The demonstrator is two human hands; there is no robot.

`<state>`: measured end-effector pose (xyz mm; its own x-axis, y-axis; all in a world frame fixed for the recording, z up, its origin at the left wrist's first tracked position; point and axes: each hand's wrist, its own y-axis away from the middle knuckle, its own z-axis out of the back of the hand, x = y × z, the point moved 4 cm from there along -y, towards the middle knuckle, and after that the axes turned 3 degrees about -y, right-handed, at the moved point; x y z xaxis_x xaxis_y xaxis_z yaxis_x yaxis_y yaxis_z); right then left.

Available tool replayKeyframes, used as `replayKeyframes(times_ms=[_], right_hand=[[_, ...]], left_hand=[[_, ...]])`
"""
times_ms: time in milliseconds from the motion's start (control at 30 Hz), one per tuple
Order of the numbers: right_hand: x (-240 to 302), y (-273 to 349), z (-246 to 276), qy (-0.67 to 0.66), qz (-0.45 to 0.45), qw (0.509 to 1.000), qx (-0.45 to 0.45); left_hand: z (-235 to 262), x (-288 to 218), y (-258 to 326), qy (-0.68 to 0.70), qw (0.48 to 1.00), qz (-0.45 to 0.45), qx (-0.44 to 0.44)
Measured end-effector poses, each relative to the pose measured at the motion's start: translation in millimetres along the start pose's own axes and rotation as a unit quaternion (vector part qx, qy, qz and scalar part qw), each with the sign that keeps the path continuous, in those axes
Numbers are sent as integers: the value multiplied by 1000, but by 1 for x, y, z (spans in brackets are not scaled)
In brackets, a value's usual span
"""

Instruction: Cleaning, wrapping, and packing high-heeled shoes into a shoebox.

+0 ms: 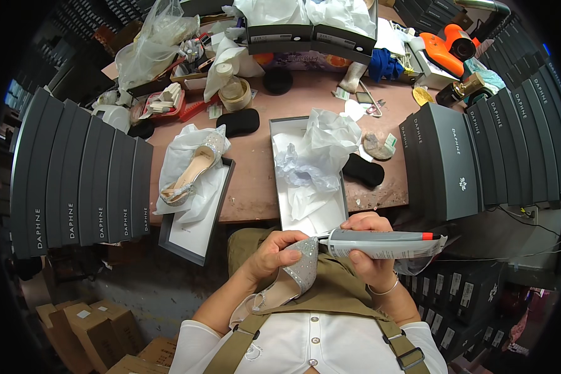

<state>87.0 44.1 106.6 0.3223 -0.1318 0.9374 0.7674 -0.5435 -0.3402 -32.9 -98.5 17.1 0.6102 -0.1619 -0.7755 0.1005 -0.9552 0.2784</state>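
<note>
Both hands busy: left hand (273, 254) closed on a silver shoe (304, 268), thumb across the upper near the toe, fingers mostly out of sight behind it; right hand (374, 269) wrapped round a squeeze tube (383, 244), fingers over the far side, thumb on the near side. Key relation: the tube's nozzle (323, 237) meets the shoe's pointed toe in the gap between the two hands; touching or just off it, can't tell. Tube's long axis runs roughly left-right, nozzle toward the left hand, flat tail out past the right hand. Shoe's long axis is slanted, toe up by the left fingertips and angled away from the body, heel end down beside the left forearm. Left hand is nearer the toe, right hand just beyond the nozzle. Shoe looks glittery, dotted with small shiny stones, pale lining, thin strap at the back. Tube is grey-white, dark stripe along it, red band near the tail. Beyond the left hand on the desk (249, 187), a matching shoe (196, 167) lies on white tissue over a box tray (192, 240); straight beyond both hands, an open box (285, 209) with crumpled paper (330, 140).
</note>
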Motion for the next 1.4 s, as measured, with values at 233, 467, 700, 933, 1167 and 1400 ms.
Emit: replayKeyframes(times_ms=[233, 467, 700, 933, 1167, 1400], right_hand=[[-2, 1, 0, -4, -2, 1000, 1], [-2, 2, 0, -11, -5, 1000, -1], [-2, 2, 1, -25, -12, 1000, -5], [-2, 1, 1, -26, -35, 999, -2], [-2, 0, 1, -32, -27, 999, -2], [-2, 1, 1, -37, -34, 999, 1]], left_hand=[[-1, -1, 0, -6, 1000, -5, 1], [0, 0, -1, -10, 1000, -6, 6], [-4, -3, 0, 22, 999, -20, 26], [-5, -3, 0, 27, 999, -18, 31], [-5, -2, 0, 24, 999, -19, 30], [-5, -3, -1, 17, 999, -19, 31]])
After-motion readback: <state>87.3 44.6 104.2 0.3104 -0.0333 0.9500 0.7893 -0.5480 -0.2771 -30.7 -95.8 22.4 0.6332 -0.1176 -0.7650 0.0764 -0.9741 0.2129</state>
